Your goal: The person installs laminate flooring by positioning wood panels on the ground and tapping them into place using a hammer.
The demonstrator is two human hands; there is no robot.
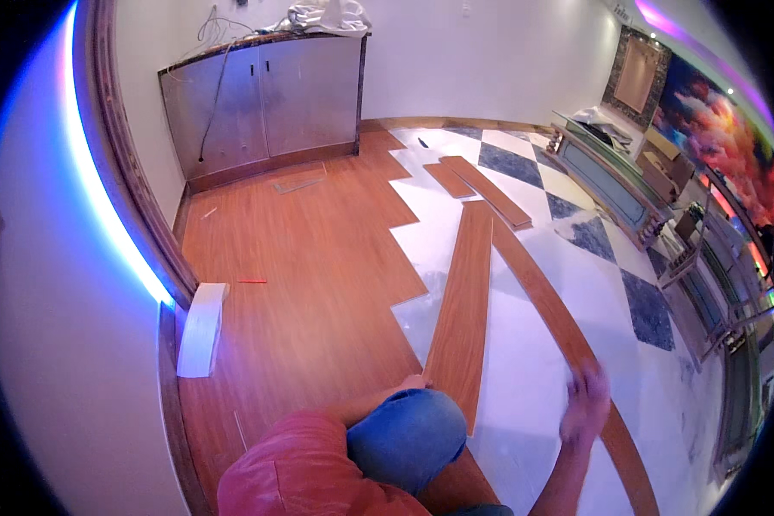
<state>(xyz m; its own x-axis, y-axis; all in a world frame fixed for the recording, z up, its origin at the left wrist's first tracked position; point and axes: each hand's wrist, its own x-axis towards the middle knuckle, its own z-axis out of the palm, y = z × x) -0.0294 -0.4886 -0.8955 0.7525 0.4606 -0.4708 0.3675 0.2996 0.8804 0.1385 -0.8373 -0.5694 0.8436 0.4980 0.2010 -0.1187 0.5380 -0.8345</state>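
A wide reddish-brown floor plank (pixel 466 318) lies in front of me, pointing away over the pale floor. My left hand (pixel 415 381) is at its left edge, mostly hidden behind my bent knee in blue jeans. To the right, my right hand (pixel 585 402) is over a long, narrow plank (pixel 546 301). Motion smears its fingers, so I cannot tell whether it touches the plank. The two planks come close together at their far ends and spread apart toward me. On the left, laid wood flooring (pixel 318 258) ends in a stepped edge.
Two shorter planks (pixel 497 193) lie farther off, near a small dark tool (pixel 422 143). Black-and-white tiles (pixel 580 228) and glass-topped furniture (pixel 615 176) line the right. A silvery cabinet (pixel 262 107) stands at the back left. A white strip (pixel 202 331) leans by the left wall.
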